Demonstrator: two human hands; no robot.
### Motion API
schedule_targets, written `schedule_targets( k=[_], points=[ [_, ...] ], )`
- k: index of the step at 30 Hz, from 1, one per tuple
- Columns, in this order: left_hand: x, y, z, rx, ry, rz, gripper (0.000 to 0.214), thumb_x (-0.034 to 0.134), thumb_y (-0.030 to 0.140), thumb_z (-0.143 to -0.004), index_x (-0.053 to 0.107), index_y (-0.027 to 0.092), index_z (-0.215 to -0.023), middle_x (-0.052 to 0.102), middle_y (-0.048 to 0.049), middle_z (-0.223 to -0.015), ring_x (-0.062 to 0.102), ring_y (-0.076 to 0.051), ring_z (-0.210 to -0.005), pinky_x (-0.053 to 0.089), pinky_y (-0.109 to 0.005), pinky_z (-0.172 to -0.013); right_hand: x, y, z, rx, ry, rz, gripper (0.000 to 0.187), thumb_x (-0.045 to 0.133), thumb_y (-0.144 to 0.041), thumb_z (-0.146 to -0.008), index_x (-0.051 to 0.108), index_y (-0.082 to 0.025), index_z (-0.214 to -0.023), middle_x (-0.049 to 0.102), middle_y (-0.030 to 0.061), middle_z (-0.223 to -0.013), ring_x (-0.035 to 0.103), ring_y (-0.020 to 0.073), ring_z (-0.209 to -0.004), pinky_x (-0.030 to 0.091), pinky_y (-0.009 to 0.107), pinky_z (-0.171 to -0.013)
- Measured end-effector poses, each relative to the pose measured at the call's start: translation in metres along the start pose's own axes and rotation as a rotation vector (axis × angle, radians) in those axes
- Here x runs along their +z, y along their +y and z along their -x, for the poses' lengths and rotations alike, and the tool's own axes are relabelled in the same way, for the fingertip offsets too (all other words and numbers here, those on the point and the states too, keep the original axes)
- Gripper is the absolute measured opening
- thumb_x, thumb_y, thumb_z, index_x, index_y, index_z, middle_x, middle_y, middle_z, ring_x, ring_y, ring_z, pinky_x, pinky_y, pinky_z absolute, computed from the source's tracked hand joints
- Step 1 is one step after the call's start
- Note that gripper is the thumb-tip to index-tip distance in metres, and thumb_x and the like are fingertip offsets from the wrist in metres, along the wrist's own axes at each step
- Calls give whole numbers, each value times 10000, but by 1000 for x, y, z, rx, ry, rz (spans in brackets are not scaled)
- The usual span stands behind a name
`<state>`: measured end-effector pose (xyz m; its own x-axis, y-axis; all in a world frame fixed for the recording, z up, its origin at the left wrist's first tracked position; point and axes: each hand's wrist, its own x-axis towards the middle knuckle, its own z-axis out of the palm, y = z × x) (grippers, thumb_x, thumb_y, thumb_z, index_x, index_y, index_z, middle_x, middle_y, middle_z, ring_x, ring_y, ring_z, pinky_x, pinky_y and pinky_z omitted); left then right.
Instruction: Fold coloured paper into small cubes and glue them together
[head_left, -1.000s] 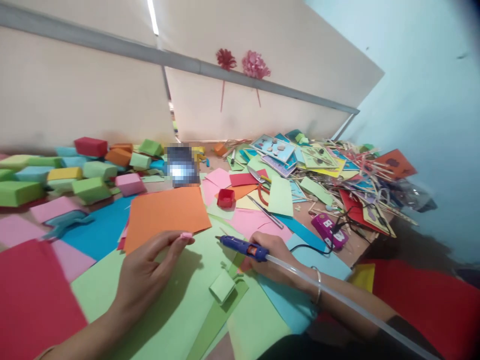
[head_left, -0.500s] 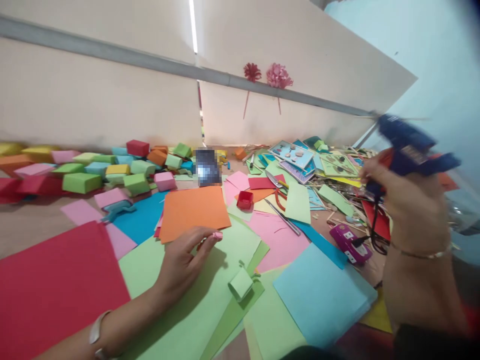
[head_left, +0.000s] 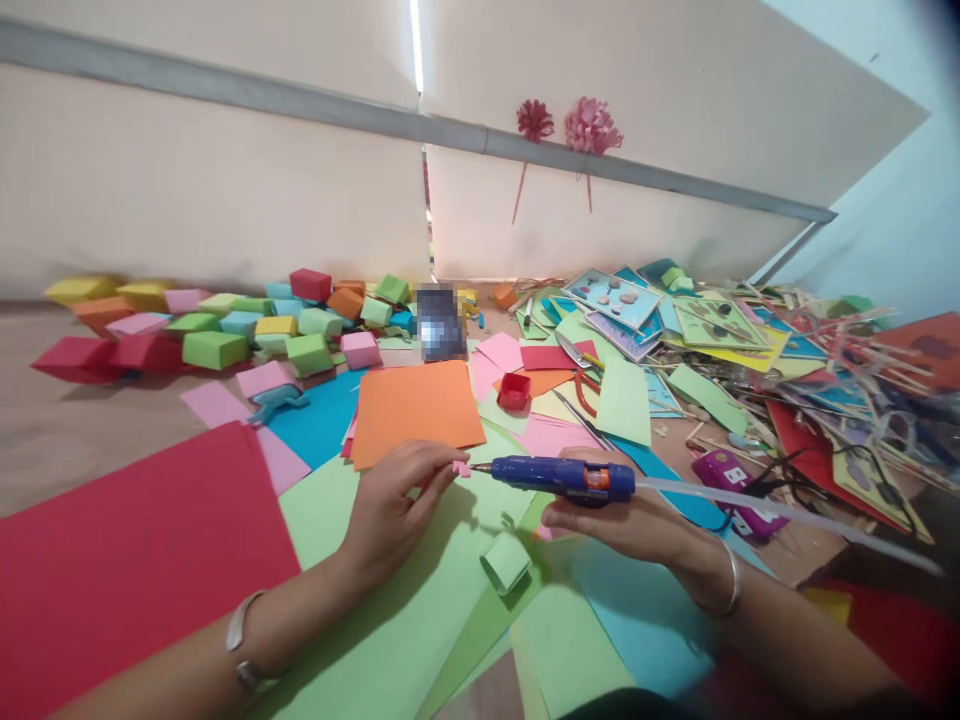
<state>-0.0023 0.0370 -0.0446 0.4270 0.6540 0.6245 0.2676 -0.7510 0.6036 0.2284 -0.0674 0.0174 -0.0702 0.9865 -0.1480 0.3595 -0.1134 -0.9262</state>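
Left hand pinches a tiny pink paper piece while the right hand grips the blue glue gun, nozzle just beside it.

The blue plastic glue gun has a smooth, slightly glossy shell. The translucent glue stick looks waxy. The tiny pink paper scrap and the large light-green paper sheet look matt and smooth. The thin silver metal bangle shines.

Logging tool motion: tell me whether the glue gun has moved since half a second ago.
Yes. The glue gun has come down and leftward: it was raised above the purple device, now it lies level left of it.
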Motion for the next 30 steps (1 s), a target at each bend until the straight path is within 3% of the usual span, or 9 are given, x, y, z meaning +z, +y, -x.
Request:
schedule_targets(
  k=[5,24,30],
  points=[
    [0,1,1,19,6,-10,156,593,192,-912,737,211,-858,779,-32,-789,711,-174,-726,540,-260,-645,-1,-5,-1,-119,89,211,312,646,-383,-824,459,-228,-629,479,-31,-606,458,121,-544,402,271,-491],
    [-1,1,-1,106,-12,-73,174,571,152,-909,727,213,-863,771,-41,-765,712,-182,-714,534,-265,-622,1,-9,-4,-141,60,251,299,574,-307,-845,404,-244,-607,455,-22,-607,448,137,-549,381,301,-506],
    [0,1,0,68,-16,-48,158,587,188,-911,730,220,-852,770,-38,-762,708,-183,-714,536,-273,-635,2,-6,-3,-92,70,243,289,577,-291,-836,407,-238,-608,429,-31,-624,450,123,-544,421,270,-473]
  ],
)
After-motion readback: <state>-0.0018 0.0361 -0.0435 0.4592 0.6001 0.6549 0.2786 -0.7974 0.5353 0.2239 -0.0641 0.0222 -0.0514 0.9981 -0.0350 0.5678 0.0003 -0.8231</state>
